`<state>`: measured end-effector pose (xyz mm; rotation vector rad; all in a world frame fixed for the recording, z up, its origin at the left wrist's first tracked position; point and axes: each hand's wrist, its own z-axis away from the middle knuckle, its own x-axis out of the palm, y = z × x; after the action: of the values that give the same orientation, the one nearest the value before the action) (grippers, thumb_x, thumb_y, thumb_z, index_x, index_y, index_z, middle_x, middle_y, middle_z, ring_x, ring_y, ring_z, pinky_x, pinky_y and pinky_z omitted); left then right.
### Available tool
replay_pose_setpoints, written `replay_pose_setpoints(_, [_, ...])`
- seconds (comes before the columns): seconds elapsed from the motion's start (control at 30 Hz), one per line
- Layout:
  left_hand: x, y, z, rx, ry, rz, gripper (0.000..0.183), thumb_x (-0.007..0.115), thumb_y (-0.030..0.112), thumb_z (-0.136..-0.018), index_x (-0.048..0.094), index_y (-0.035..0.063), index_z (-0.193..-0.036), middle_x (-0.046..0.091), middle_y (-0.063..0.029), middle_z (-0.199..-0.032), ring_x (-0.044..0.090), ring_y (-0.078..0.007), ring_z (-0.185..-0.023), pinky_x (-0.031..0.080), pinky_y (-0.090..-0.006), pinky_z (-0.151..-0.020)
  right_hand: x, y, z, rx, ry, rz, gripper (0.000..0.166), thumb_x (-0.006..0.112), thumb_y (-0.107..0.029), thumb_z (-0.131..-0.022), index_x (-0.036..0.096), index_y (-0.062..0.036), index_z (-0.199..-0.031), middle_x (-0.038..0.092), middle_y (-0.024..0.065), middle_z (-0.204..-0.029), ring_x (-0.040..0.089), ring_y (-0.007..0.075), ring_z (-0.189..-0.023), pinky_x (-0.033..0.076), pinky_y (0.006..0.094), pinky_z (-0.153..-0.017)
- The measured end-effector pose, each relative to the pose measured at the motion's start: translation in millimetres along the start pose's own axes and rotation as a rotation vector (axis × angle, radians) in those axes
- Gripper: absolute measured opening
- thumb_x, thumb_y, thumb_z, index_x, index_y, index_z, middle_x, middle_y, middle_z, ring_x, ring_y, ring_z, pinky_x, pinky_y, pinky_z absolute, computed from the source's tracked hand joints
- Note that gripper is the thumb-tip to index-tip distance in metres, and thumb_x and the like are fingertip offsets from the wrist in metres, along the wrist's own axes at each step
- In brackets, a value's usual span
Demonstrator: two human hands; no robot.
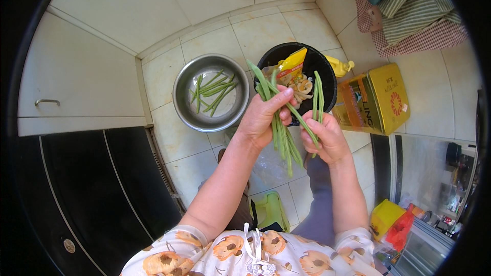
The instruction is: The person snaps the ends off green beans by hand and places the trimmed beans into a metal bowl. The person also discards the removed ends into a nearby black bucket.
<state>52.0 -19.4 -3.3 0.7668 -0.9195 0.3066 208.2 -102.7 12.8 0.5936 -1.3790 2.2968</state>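
Observation:
My left hand (264, 117) grips a bunch of long green beans (283, 142), whose ends stick out above and below the fist. Just to its right, my right hand (325, 136) holds a few green beans (318, 96) upright between thumb and fingers. One bean (297, 114) slants from the left hand's bunch to the right fingertips. Both hands are above the near rim of a black bin (333, 88), which contains a yellow plastic packet (293, 65) and pale peelings (301, 86). Left of the bin, a metal basin (178, 99) on the floor holds several green beans (215, 90).
A large yellow oil tin (389, 99) and a yellow jug (339, 66) stand right of the bin. White cabinets (84, 73) line the left and far sides. Folded cloths (414, 15) are at upper right. A green plastic stool (272, 211) is below me, on the tiled floor (188, 172).

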Motion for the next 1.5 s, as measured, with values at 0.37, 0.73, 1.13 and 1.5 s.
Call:
replay_pose_setpoints(0.37, [3.8, 1.2, -3.3, 0.134, 0.190, -0.134, 0.019, 0.066, 0.022, -0.084, 0.057, 0.0072, -0.090, 0.059, -0.0028, -0.076, 0.048, -0.0067, -0.054, 0.040, -0.0221, -0.048, -0.3, 2.9, -2.5, 0.005, -0.012, 0.106, 0.017, 0.059, -0.010, -0.087, 0.060, 0.0011, -0.100, 0.062, 0.0087, -0.073, 0.041, 0.0036, -0.044, 0.029, 0.0174, -0.039])
replay_pose_setpoints(0.73, [-1.6, 5.0, -4.7, 0.161, 0.212, -0.196, 0.020, 0.066, 0.016, -0.083, 0.057, 0.0043, -0.096, 0.063, -0.0047, -0.079, 0.050, -0.0069, -0.053, 0.041, -0.0204, -0.047, -5.8, 8.4, -7.3, -0.079, 0.200, 0.248, 0.017, 0.056, -0.015, -0.091, 0.060, -0.0001, -0.098, 0.057, 0.0042, -0.066, 0.037, 0.0024, -0.043, 0.026, 0.0172, -0.038])
replay_pose_setpoints(1.13, [1.3, -7.2, 2.2, -0.009, 0.007, -0.932, 0.015, 0.068, 0.009, -0.078, 0.065, 0.0031, -0.091, 0.057, 0.0031, -0.067, 0.045, -0.0042, -0.053, 0.037, -0.0216, -0.046, -10.2, -10.8, -5.9, -0.412, 0.346, 0.134, 0.022, 0.061, -0.016, -0.088, 0.060, -0.0023, -0.105, 0.058, 0.0029, -0.074, 0.037, 0.0012, -0.044, 0.026, 0.0165, -0.039])
replay_pose_setpoints(1.5, [12.7, -7.2, 5.0, 0.200, -0.033, -1.231, 0.018, 0.070, 0.010, -0.076, 0.066, 0.0014, -0.091, 0.061, -0.0060, -0.069, 0.052, -0.0088, -0.062, 0.046, -0.0266, -0.058, -8.2, -6.1, -3.9, -0.369, 0.350, 0.514, 0.011, 0.061, -0.009, -0.086, 0.065, -0.0003, -0.090, 0.064, 0.0035, -0.073, 0.055, 0.0070, -0.059, 0.044, 0.0216, -0.055])
